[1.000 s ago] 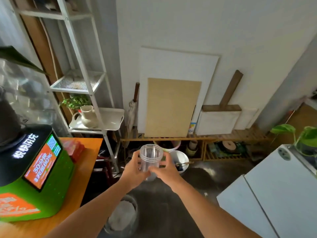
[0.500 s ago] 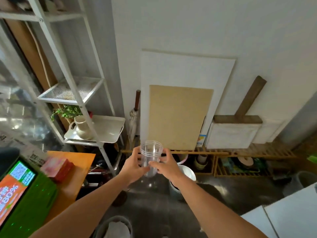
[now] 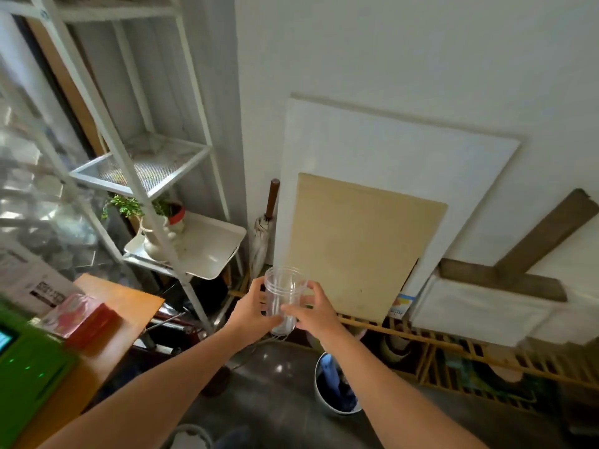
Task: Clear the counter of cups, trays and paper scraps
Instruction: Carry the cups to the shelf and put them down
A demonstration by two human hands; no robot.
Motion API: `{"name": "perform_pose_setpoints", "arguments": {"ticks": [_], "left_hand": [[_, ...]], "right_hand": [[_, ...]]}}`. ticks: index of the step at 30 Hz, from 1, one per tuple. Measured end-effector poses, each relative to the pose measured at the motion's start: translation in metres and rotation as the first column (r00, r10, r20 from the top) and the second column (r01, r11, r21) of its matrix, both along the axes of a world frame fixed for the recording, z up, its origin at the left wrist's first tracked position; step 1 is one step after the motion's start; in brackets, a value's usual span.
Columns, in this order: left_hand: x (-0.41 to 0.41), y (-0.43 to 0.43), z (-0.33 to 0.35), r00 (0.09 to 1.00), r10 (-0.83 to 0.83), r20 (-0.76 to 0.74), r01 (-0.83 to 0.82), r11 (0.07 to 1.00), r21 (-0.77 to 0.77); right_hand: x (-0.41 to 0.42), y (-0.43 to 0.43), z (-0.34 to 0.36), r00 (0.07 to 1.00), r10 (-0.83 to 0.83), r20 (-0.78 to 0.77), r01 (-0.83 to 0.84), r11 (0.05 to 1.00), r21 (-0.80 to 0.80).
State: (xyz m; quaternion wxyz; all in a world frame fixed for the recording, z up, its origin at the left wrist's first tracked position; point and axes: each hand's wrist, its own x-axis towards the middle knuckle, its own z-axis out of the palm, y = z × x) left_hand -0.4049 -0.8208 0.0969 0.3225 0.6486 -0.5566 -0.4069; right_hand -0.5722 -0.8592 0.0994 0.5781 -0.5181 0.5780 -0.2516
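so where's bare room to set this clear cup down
Bare patches: the white tray right of the pale jug; the mesh shelf above it; the orange counter corner beyond the red box. Crowded: the counter near the green machine.

- cup [image 3: 285, 296] upright at centre, held between left hand [image 3: 251, 311] and right hand [image 3: 316, 311], out over the floor, off the counter [image 3: 129, 306]
- counter at lower left; machine [image 3: 29, 374] on its near end, box [image 3: 84, 320] just behind the machine
- shelf rack [image 3: 139, 163] behind the counter, left of the wall corner; tray [image 3: 207, 251] on its lower shelf, jug [image 3: 158, 241] and potted plant [image 3: 129, 205] on the tray's left part
- umbrella [image 3: 264, 234] leaning in the corner, right of the rack
- large board [image 3: 389, 150] against the wall; smaller board [image 3: 363, 247] leaning in front of it
- slatted rack [image 3: 486, 361] low along the wall, right of the hands
- bucket [image 3: 337, 388] on the floor, below the right forearm
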Motion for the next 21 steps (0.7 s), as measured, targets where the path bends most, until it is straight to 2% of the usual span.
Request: {"name": "perform_pose_setpoints", "arguments": {"ticks": [9, 16, 21], "left_hand": [[0.021, -0.072, -0.009, 1.000, -0.007, 0.028, 0.005, 0.997, 0.074], [0.068, -0.144, -0.007, 0.999, 0.005, -0.051, 0.001, 0.995, 0.104], [0.121, -0.174, -0.019, 0.989, 0.094, -0.114, -0.078, 0.988, 0.135]], "right_hand": [[0.012, -0.073, -0.005, 0.999, 0.030, 0.016, -0.031, 0.998, 0.061], [0.054, -0.149, 0.004, 0.997, 0.080, -0.019, -0.078, 0.993, 0.093], [0.111, -0.198, -0.004, 0.972, 0.213, -0.095, -0.201, 0.971, 0.126]]}}
